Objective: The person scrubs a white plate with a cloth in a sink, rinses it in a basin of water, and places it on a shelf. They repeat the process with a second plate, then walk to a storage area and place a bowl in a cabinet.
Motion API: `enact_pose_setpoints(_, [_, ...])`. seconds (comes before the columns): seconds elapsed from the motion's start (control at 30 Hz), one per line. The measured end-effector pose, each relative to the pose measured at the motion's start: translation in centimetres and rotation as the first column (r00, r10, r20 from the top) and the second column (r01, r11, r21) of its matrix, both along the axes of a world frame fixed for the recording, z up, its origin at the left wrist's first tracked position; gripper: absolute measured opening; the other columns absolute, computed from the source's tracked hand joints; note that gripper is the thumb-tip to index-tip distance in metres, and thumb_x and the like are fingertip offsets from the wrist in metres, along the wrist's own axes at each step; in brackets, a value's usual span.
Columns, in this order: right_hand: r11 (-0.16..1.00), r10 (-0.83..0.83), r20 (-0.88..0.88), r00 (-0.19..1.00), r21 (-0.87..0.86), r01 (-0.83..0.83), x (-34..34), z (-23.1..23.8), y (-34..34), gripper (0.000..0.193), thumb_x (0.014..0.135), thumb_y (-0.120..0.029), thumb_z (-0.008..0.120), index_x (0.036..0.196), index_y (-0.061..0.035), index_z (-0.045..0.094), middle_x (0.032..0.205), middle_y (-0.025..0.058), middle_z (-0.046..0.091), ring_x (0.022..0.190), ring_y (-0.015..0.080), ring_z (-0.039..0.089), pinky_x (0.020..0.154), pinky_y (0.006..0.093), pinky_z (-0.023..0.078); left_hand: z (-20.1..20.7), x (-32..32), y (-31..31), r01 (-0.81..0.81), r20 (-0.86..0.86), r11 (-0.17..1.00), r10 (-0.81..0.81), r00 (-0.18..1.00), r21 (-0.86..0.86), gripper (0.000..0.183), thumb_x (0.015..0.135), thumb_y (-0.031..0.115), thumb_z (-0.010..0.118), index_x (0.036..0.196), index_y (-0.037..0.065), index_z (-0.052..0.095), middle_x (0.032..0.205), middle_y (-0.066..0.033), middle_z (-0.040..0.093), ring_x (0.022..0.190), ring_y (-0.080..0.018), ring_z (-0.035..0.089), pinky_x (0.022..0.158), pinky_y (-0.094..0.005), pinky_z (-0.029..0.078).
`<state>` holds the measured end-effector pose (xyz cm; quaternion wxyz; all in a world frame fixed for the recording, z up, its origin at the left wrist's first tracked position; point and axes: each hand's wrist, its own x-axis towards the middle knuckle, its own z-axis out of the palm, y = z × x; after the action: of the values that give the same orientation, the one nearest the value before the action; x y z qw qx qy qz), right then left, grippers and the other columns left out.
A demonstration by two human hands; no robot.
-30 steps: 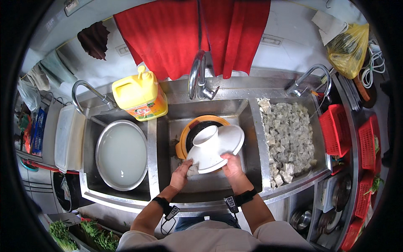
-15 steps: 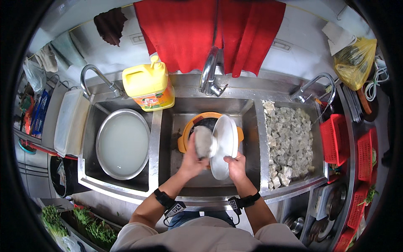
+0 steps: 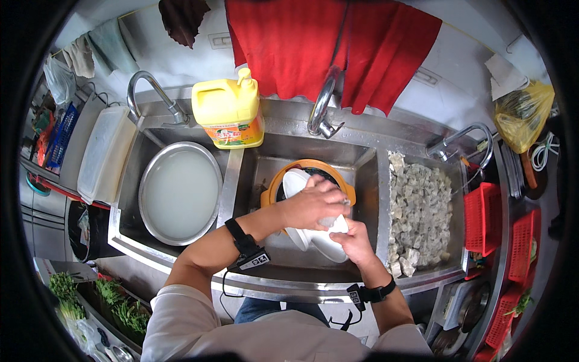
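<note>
A long stainless-steel sink [image 3: 231, 184] with three basins spans the scene. Its right basin carries a thick layer of grey-white, rough-edged chunks [image 3: 420, 211], reaching from the back edge nearly to the front edge. Filling much of the left basin is a round, silvery metal tub [image 3: 181, 242] of cloudy, pale liquid. A yellow plastic jug [image 3: 226, 105] with an orange label stands at the sink's back edge, by the divider between left and middle basins. A round orange pot [image 3: 266, 198] with side handles and a dark inside sits in the middle basin.

Over that pot's front side, towards the basin's front edge, a round white dish [image 3: 330, 248] is held tilted, partly hidden by the hands. The left forearm slants in from the lower left, elbow out, and the left hand [image 3: 313, 206] lies back-up across the dish, fingers bent over its far side; whether it grasps anything cannot be told. The right forearm comes up more steeply, leaning inward; the right hand [image 3: 354, 241] grips the dish's right side, thumb on the near face. Each wrist wears a black strap [image 3: 242, 239].
</note>
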<state>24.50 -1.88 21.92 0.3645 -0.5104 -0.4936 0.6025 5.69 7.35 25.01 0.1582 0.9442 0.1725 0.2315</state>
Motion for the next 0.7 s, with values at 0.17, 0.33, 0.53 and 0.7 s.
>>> enact_pose_setpoints(0.17, [0.993,-0.028,-0.084,0.996,-0.113,0.018,0.5,3.1,0.2,0.03,0.074,0.008,0.063,0.104,0.0059,0.063,0.091,0.0042,0.066,0.078,0.01,0.06,0.071,0.0246,0.047,-0.9,-3.2,2.6,-0.096,0.215,0.927,0.183,0.959,-0.362,0.059,0.062,0.025,0.082,0.114,0.016,0.057,0.115,-0.0067,0.054,0.111,-0.0284,0.049,0.099,-0.0432,0.033])
enact_pose_setpoints(0.33, [0.985,-0.1,-0.082,0.992,-0.151,0.087,0.4,4.9,-0.9,0.028,0.076,0.006,0.064,0.104,0.0075,0.063,0.09,0.0055,0.066,0.078,0.0102,0.06,0.071,0.0244,0.047,-7.8,-6.4,3.4,0.175,0.438,0.467,0.543,0.717,-0.867,0.053,0.072,0.014,0.077,0.119,0.012,0.052,0.116,-0.0024,0.053,0.107,-0.0214,0.052,0.096,-0.0322,0.041])
enact_pose_setpoints(0.53, [0.963,-0.25,-0.284,0.925,-0.173,0.208,-0.5,4.6,-1.8,0.03,0.074,0.007,0.063,0.105,0.0076,0.063,0.094,0.0102,0.068,0.08,0.0146,0.063,0.076,0.0284,0.05,-18.3,-5.0,-3.5,0.478,0.1,-0.065,0.945,0.31,-0.876,0.055,0.086,0.02,0.067,0.132,0.018,0.038,0.113,-0.0096,0.053,0.105,-0.0258,0.053,0.085,-0.0448,0.05])
enact_pose_setpoints(0.7, [0.943,-0.332,-0.308,0.891,-0.133,0.305,-1.1,3.0,-1.5,0.031,0.074,0.007,0.063,0.105,0.0068,0.062,0.095,0.0097,0.067,0.082,0.0151,0.063,0.077,0.0298,0.05,-22.8,-0.7,-10.5,0.856,-0.023,-0.259,0.96,0.278,-0.447,0.047,0.093,0.026,0.055,0.135,0.011,0.042,0.131,-0.0114,0.051,0.116,-0.0286,0.053,0.095,-0.0469,0.047])
